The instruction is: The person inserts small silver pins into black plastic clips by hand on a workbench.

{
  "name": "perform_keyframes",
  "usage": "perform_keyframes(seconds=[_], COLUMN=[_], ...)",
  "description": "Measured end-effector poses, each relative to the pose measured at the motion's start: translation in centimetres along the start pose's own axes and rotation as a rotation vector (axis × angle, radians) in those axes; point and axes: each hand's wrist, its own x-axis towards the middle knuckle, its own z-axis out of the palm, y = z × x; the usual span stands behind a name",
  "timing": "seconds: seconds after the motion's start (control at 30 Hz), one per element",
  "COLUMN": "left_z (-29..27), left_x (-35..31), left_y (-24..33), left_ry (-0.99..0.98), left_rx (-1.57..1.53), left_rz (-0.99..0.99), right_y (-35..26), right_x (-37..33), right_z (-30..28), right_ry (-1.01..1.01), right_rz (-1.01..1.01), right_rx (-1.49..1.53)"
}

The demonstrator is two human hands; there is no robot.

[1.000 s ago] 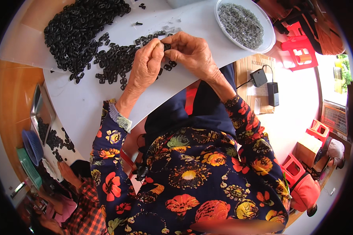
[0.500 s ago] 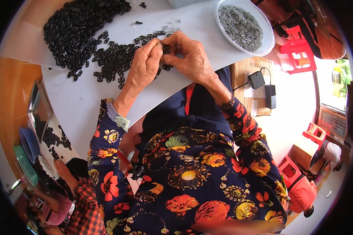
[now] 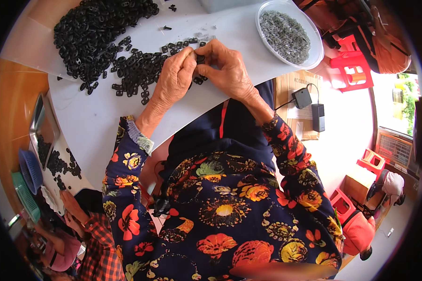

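My left hand (image 3: 176, 77) and my right hand (image 3: 229, 70) meet over the near side of the white table (image 3: 86, 119). The left fingers are pinched together, and their tips hide whatever they grip. A small black plastic part (image 3: 200, 59) shows between my right thumb and index finger, close to the left fingertips. Just beyond and to the left of the hands lie loose small black plastic parts (image 3: 138, 70), many with holes. They run toward a large heap of black parts (image 3: 86, 42) at the far left.
A clear round tub (image 3: 320, 51) of small greyish pieces (image 3: 286, 37) stands at the far right. Under the table's right edge is a cardboard box (image 3: 286, 86) with black adapters (image 3: 302, 97). A co-worker's hand (image 3: 72, 206) is near a metal tray (image 3: 54, 133) at left. Red stools (image 3: 351, 70) stand right.
The view has shifted slightly. Both hands stay together in nearly the same pose, with only small finger movement. The co-worker's hand at the left has moved slightly.
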Motion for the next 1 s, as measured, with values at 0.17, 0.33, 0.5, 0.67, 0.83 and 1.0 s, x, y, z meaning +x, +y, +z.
perform_keyframes(seconds=[0.17,0.33,0.5,0.67,0.83,1.0], left_z=[0.3,0.3,0.3,0.6,0.3,0.3], left_x=[0.3,0.3,0.2,0.4,0.5,0.1], left_y=[0.2,0.0,0.1,0.5,0.7,1.0], left_ry=[-0.003,-0.012,-0.012,-0.028,-0.055,-0.104], left_rx=[-0.017,0.004,-0.004,-0.048,-0.086,-0.129], left_rz=[-0.051,-0.031,-0.044,-0.122,-0.169,-0.17], right_y=[0.6,0.9,0.6,0.8,0.9,0.4], right_x=[0.0,-0.1,-0.2,-0.5,-0.3,-0.7], right_z=[0.0,0.0,-0.1,-0.2,0.1,-0.3], right_ry=[0.005,0.027,0.007,0.017,0.063,0.022], right_rz=[-0.012,-0.025,-0.02,0.001,-0.101,-0.061], right_rx=[-0.033,-0.045,-0.051,-0.051,0.025,0.001])
